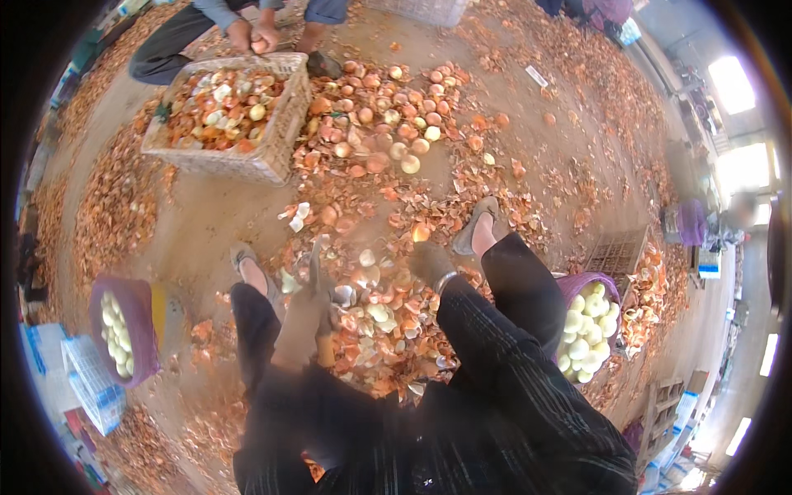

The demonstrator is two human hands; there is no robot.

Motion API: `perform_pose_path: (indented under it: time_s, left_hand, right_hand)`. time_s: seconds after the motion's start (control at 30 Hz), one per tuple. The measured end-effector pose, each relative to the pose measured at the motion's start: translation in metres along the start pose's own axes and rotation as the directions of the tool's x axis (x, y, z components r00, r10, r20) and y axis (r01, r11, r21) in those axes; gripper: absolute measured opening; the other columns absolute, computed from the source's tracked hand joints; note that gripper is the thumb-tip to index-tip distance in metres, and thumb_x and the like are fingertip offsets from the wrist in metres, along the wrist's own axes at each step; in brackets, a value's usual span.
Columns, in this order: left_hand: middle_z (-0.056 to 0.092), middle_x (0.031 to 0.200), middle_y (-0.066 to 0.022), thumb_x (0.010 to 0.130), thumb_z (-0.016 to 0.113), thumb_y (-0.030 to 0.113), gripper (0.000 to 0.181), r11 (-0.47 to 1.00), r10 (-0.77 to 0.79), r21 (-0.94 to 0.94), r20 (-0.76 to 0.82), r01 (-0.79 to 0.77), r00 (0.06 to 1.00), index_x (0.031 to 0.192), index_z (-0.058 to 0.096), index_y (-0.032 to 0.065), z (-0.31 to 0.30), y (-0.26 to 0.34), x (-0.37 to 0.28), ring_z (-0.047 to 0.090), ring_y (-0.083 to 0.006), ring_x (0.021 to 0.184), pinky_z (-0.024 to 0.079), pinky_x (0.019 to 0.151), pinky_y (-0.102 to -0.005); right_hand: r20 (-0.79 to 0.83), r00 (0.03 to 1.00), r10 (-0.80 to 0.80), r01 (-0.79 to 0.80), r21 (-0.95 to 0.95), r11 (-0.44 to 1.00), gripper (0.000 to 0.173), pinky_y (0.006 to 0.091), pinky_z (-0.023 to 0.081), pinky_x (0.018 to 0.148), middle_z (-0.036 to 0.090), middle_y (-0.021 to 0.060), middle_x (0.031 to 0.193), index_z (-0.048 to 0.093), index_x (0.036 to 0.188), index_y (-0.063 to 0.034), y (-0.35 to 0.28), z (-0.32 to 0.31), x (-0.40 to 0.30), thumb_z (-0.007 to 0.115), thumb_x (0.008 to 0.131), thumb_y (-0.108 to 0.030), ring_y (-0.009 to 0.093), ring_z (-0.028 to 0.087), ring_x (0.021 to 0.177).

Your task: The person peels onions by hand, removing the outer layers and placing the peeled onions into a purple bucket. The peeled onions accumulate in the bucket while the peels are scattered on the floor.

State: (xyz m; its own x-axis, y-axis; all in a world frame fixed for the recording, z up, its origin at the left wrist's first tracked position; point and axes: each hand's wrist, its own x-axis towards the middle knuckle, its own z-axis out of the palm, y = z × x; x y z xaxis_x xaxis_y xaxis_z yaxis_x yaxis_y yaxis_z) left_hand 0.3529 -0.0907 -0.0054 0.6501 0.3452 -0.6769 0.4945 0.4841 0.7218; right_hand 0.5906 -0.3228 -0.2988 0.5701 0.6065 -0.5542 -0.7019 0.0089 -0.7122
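Note:
My left hand, low in front of me, grips a knife; the blade points away from me and part of an orange-brown handle shows below the hand. My right hand, blurred and with a bracelet at its wrist, reaches down over the peelings. An orange-skinned onion lies right at its fingertips; whether the fingers grip it cannot be told. Between and below my hands spreads a heap of onion skins with pale peeled pieces. Farther off lies a pile of unpeeled onions.
A plastic crate of onions and skins stands at upper left; a person's hands hold an onion behind it. Peeled onions fill a purple mesh bag at my right and another purple bag at left. My shoes stand either side of the peelings.

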Motion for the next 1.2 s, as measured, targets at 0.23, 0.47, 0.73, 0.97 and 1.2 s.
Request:
perform_pose_path:
  time_s: [0.23, 0.47, 0.73, 0.97, 1.2]
  left_hand:
    - [0.065, 0.090, -0.0087, 0.096, 0.053, 0.020, 0.039, 0.985, -0.150, 0.070, -0.124, 0.160, 0.981, 0.124, 0.052, -0.0070, 0.028, 0.050, -0.009, 0.052, -0.0088, 0.058, 0.048, 0.054, -0.0240]
    - [0.064, 0.091, -0.0131, 0.092, 0.059, 0.022, 0.044, 0.986, -0.164, -0.006, -0.139, 0.165, 0.977, 0.124, 0.052, -0.0087, 0.006, 0.045, 0.002, 0.054, -0.0112, 0.059, 0.050, 0.055, -0.0278]
    - [0.066, 0.092, -0.0052, 0.094, 0.054, 0.017, 0.038, 0.981, -0.119, 0.150, -0.050, 0.125, 0.992, 0.125, 0.056, -0.0046, 0.019, 0.052, -0.001, 0.054, -0.0069, 0.068, 0.045, 0.062, -0.0205]
    - [0.064, 0.097, -0.0033, 0.093, 0.055, 0.012, 0.037, 0.999, -0.044, -0.021, -0.124, 0.041, 0.991, 0.126, 0.056, -0.0032, 0.010, 0.024, -0.014, 0.052, -0.0053, 0.066, 0.041, 0.056, -0.0188]
    - [0.064, 0.095, -0.0094, 0.090, 0.062, 0.033, 0.055, 0.996, -0.079, 0.021, -0.166, 0.083, 0.983, 0.127, 0.053, -0.0060, 0.004, 0.032, -0.015, 0.055, -0.0080, 0.066, 0.047, 0.061, -0.0228]
  right_hand:
    - [0.129, 0.990, -0.063, 0.036, -0.644, -0.764, 0.022, 0.0396, 0.055, 0.078, 0.070, 0.0100, 0.103, 0.073, 0.102, -0.0125, -0.071, -0.003, 0.096, 0.062, 0.084, -0.018, 0.027, 0.068, 0.100]
    - [-0.280, 0.955, -0.095, -0.285, -0.957, -0.054, 0.048, 0.0468, 0.050, 0.093, 0.065, 0.0199, 0.118, 0.060, 0.119, -0.0049, -0.069, 0.018, 0.078, 0.061, 0.085, -0.039, 0.039, 0.063, 0.111]
    - [-0.475, 0.822, -0.315, -0.367, -0.864, 0.345, 0.041, 0.0435, 0.052, 0.082, 0.068, 0.0204, 0.099, 0.063, 0.106, -0.0058, 0.006, -0.020, 0.047, 0.073, 0.075, -0.030, 0.040, 0.065, 0.098]
    - [-0.276, 0.909, -0.313, -0.307, -0.950, -0.053, 0.020, 0.0435, 0.054, 0.075, 0.071, 0.0156, 0.095, 0.070, 0.097, -0.0055, 0.016, -0.018, 0.028, 0.060, 0.084, -0.018, 0.031, 0.069, 0.091]
    - [-0.289, 0.768, -0.572, -0.151, -0.949, 0.277, 0.029, 0.0433, 0.049, 0.081, 0.064, 0.0182, 0.094, 0.063, 0.101, -0.0037, 0.033, 0.010, 0.030, 0.071, 0.078, -0.020, 0.039, 0.062, 0.094]
